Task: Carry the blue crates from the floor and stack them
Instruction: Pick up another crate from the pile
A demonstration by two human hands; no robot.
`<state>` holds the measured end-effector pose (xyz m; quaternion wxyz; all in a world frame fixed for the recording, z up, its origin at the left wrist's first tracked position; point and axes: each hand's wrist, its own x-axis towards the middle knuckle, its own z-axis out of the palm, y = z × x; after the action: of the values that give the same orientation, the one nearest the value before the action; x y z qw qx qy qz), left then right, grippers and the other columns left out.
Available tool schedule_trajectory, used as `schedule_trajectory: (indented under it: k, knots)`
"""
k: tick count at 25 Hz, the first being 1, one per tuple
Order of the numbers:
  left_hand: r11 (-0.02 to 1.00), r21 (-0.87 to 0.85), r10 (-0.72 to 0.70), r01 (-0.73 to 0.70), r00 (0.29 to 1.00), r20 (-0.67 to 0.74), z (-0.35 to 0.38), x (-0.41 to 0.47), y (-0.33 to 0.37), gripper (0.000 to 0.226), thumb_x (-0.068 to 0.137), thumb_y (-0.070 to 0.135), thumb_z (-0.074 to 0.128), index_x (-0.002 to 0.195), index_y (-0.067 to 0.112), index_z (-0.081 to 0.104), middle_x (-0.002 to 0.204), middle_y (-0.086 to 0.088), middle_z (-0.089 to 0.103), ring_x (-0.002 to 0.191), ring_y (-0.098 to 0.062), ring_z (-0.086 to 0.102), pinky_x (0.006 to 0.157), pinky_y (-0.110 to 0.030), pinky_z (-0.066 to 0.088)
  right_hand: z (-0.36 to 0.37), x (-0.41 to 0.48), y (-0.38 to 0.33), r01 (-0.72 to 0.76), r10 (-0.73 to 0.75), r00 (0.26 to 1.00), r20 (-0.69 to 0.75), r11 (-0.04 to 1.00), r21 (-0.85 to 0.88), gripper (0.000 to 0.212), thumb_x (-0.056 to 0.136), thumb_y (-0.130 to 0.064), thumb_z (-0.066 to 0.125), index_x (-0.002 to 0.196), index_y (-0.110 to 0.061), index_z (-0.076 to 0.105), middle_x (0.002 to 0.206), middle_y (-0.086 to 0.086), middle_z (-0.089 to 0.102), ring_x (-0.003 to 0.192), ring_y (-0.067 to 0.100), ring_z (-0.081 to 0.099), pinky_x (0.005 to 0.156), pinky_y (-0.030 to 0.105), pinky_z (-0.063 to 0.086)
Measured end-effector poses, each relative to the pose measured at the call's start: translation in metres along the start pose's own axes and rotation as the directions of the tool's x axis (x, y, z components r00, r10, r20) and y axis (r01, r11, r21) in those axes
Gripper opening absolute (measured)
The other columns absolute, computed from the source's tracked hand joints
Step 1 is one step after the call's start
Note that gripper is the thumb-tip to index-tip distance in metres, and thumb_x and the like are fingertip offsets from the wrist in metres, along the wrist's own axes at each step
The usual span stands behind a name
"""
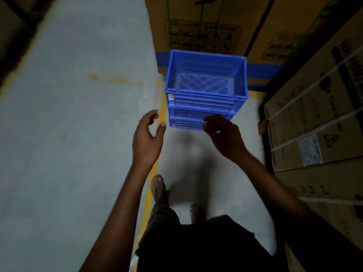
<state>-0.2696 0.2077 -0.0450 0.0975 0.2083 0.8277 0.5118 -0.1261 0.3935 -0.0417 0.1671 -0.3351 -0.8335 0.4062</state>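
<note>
**Both hands hovering at the stacked blue crates**

We are looking down at a stack of blue crates standing on the grey floor, just in front of tall cardboard boxes. The top crate is sitting upright with its lattice bottom showing. More strapped boxes are lying to the right. A yellow line is running along the floor past the stack's left side.

The left hand is hanging just left of the stack, apart from it, fingers relaxed and thumb spread wide, holding nothing. The right hand is overlapping the lowest crate's near wall, fingers loosely bent and gripping nothing; we cannot tell whether they are touching it. A sandalled foot is showing below.
</note>
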Motion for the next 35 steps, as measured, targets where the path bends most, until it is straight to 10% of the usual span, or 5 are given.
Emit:
schedule_trajectory:
  k: [7,16,24,35]
  knots:
    - [0.985,0.039,-0.150,0.166,0.953,-0.264,-0.070,-0.170,0.012,0.039,0.095,0.034,0.066,0.132,0.036,0.056,0.129,0.020,0.062,0.119,-0.001,0.057,0.084,-0.023,0.044,0.030,-0.121,-0.038,0.208,-0.215,0.926,0.311,0.977,0.057,0.017,0.092,-0.028,0.067,0.108,-0.027,0.070,0.088,-0.016,0.072,0.085,0.003,0.068,0.081,0.025,0.054]
    - [0.927,-0.059,-0.335,0.371,0.746,-0.576,-0.172,-0.395,-0.032,0.041,0.097,0.036,0.065,0.136,0.039,0.052,0.132,0.022,0.059,0.122,0.000,0.056,0.082,-0.013,0.040,0.117,-0.292,-0.113,0.382,-0.434,0.641,0.633,0.896,0.227,0.020,0.093,-0.028,0.064,0.113,-0.028,0.067,0.093,-0.016,0.071,0.090,0.006,0.065,0.081,0.028,0.053]
    - [0.870,-0.224,-0.403,0.440,0.373,-0.835,-0.289,-0.617,-0.068,0.046,0.095,0.030,0.069,0.137,0.036,0.052,0.137,0.023,0.056,0.123,-0.001,0.057,0.082,-0.014,0.040,0.197,-0.518,-0.208,0.329,-0.559,0.406,0.723,0.827,0.456,0.024,0.091,-0.016,0.070,0.111,-0.028,0.067,0.092,-0.016,0.072,0.083,0.008,0.065,0.073,0.026,0.049]
    - [0.783,-0.444,-0.412,0.435,-0.170,-0.895,-0.372,-0.802,-0.097,0.052,0.096,0.025,0.068,0.143,0.035,0.047,0.144,0.023,0.050,0.127,-0.003,0.054,0.083,-0.001,0.036,0.289,-0.739,-0.289,0.385,-0.597,-0.165,0.785,0.694,0.608,0.026,0.091,-0.019,0.070,0.115,-0.028,0.067,0.097,-0.014,0.071,0.089,0.010,0.066,0.075,0.026,0.052]
